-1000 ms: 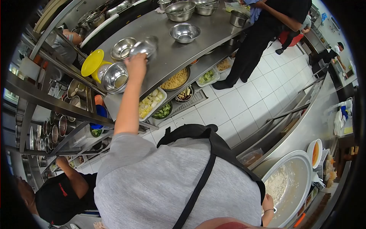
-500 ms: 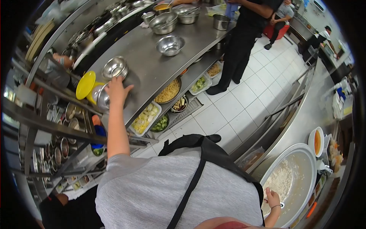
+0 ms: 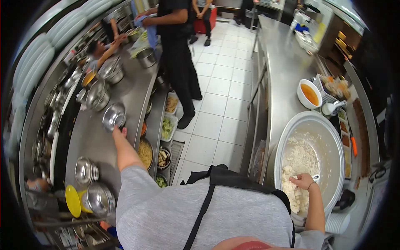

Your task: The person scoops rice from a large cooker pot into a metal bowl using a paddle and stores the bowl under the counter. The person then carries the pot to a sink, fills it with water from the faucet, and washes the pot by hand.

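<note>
Head view shows the left hand [image 3: 119,131] at the near rim of a metal bowl [image 3: 113,116] on the steel counter [image 3: 85,135]; the right hand [image 3: 303,181] is at the rice [image 3: 291,196] inside the large pot [image 3: 334,154]. Whether either grips, one cannot tell.

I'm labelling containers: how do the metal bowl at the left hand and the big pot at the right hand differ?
Size: the metal bowl is much smaller than the big pot.
Contents: the bowl shows bare, shiny metal inside; the pot holds white, rice-like grains.
Hands: the left hand is at the bowl's rim; the right hand reaches inside the pot.
Both are round and open-topped.
</note>
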Motion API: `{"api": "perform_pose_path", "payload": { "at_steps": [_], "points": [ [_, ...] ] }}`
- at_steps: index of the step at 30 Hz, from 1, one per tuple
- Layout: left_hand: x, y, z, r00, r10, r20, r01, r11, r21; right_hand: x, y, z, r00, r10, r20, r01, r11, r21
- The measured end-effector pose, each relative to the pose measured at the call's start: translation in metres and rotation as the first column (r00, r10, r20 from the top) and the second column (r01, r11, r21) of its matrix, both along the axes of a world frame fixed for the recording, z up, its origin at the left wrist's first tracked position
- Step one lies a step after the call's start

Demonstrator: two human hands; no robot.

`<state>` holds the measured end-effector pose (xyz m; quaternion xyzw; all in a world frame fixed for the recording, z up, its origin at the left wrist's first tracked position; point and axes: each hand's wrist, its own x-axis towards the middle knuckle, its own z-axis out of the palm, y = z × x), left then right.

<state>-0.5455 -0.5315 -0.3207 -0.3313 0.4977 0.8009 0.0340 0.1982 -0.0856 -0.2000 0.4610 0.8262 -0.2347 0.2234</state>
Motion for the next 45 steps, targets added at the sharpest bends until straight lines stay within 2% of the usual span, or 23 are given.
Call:
{"api": "perform_pose_path", "payload": {
  "at_steps": [4, 8, 10, 12, 13, 15, 17, 20, 22, 24, 27, 29, 31, 33, 34, 35, 36, 37, 38, 39, 42, 44, 45],
  "points": [
    [0.011, 0.016, 0.024, 0.965, 0.241, -0.107, -0.259, 0.944, -0.204, -0.003, 0.002, 0.005, 0.998, -0.045, 0.045, 0.048, 0.997, -0.064],
    [0.046, 0.046, 0.043, 0.933, 0.089, -0.35, -0.238, 0.88, -0.412, -0.008, 0.0, 0.023, 0.995, -0.099, 0.009, 0.1, 0.989, -0.106],
    [0.056, 0.067, 0.052, 0.823, -0.148, -0.549, -0.24, 0.785, -0.572, -0.008, 0.0, 0.026, 0.992, -0.13, -0.003, 0.129, 0.984, -0.122],
    [0.095, 0.121, 0.089, 0.761, -0.239, -0.603, -0.149, 0.84, -0.521, -0.008, 0.0, 0.033, 0.985, -0.173, -0.014, 0.169, 0.974, -0.154],
    [0.109, 0.149, 0.102, 0.741, -0.268, -0.616, -0.014, 0.911, -0.413, -0.006, 0.0, 0.034, 0.983, -0.185, -0.014, 0.18, 0.972, -0.153],
    [0.149, 0.211, 0.134, 0.69, -0.422, -0.588, 0.282, 0.905, -0.318, 0.0, 0.003, 0.037, 0.969, -0.233, -0.087, 0.218, 0.963, -0.159],
    [0.188, 0.275, 0.152, 0.453, -0.574, -0.682, 0.539, 0.786, -0.304, 0.005, 0.007, 0.043, 0.962, -0.244, -0.123, 0.226, 0.964, -0.142],
    [0.266, 0.367, 0.183, 0.206, -0.671, -0.712, 0.771, 0.559, -0.304, 0.019, 0.012, 0.052, 0.95, -0.284, -0.131, 0.276, 0.958, -0.074],
    [0.325, 0.414, 0.211, 0.05, -0.622, -0.782, 0.832, 0.458, -0.312, 0.027, 0.011, 0.061, 0.934, -0.325, -0.152, 0.32, 0.946, -0.054],
    [0.384, 0.45, 0.229, -0.019, -0.544, -0.839, 0.926, 0.306, -0.22, 0.033, 0.009, 0.076, 0.905, -0.375, -0.201, 0.374, 0.926, -0.043],
    [0.454, 0.485, 0.233, -0.308, -0.427, -0.85, 0.825, 0.325, -0.462, 0.051, 0.01, 0.085, 0.854, -0.397, -0.336, 0.415, 0.91, -0.022],
    [0.494, 0.503, 0.214, -0.336, -0.475, -0.813, 0.868, 0.18, -0.463, 0.059, 0.008, 0.095, 0.845, -0.41, -0.343, 0.435, 0.9, -0.004],
    [0.526, 0.5, 0.189, -0.344, -0.597, -0.725, 0.904, -0.001, -0.428, 0.078, 0.014, 0.087, 0.731, -0.455, -0.508, 0.511, 0.859, -0.034],
    [0.55, 0.49, 0.163, -0.384, -0.696, -0.607, 0.923, -0.281, -0.261, 0.08, 0.014, 0.09, 0.734, -0.452, -0.506, 0.516, 0.856, -0.016],
    [0.554, 0.483, 0.161, -0.483, -0.737, -0.472, 0.875, -0.388, -0.29, 0.071, 0.01, 0.098, 0.796, -0.363, -0.484, 0.48, 0.866, 0.142],
    [0.554, 0.481, 0.161, -0.491, -0.736, -0.466, 0.871, -0.4, -0.286, 0.063, 0.008, 0.103, 0.852, -0.278, -0.443, 0.43, 0.854, 0.293],
    [0.553, 0.474, 0.17, -0.467, -0.76, -0.452, 0.871, -0.483, -0.088, 0.058, 0.01, 0.099, 0.912, -0.265, -0.312, 0.379, 0.835, 0.398],
    [0.554, 0.47, 0.174, -0.452, -0.785, -0.425, 0.832, -0.542, 0.117, 0.045, 0.004, 0.104, 0.926, -0.216, -0.309, 0.347, 0.808, 0.475],
    [0.555, 0.479, 0.151, -0.451, -0.786, -0.422, 0.847, -0.527, 0.076, 0.029, -0.004, 0.108, 0.937, -0.178, -0.3, 0.321, 0.774, 0.546],
    [0.554, 0.472, 0.163, -0.432, -0.844, -0.316, 0.874, -0.478, 0.083, 0.018, -0.009, 0.106, 0.941, -0.155, -0.3, 0.314, 0.728, 0.609],
    [0.549, 0.485, 0.14, -0.404, -0.839, -0.365, 0.911, -0.405, -0.08, 0.001, -0.013, 0.1, 0.974, -0.05, -0.222, 0.204, 0.621, 0.757],
    [0.543, 0.492, 0.133, -0.333, -0.865, -0.377, 0.922, -0.382, 0.064, -0.002, -0.013, 0.105, 0.976, -0.041, -0.213, 0.201, 0.541, 0.817],
    [0.543, 0.489, 0.141, -0.359, -0.865, -0.351, 0.913, -0.404, 0.063, -0.001, -0.011, 0.106, 0.972, -0.034, -0.234, 0.222, 0.48, 0.849]
  ]
}}
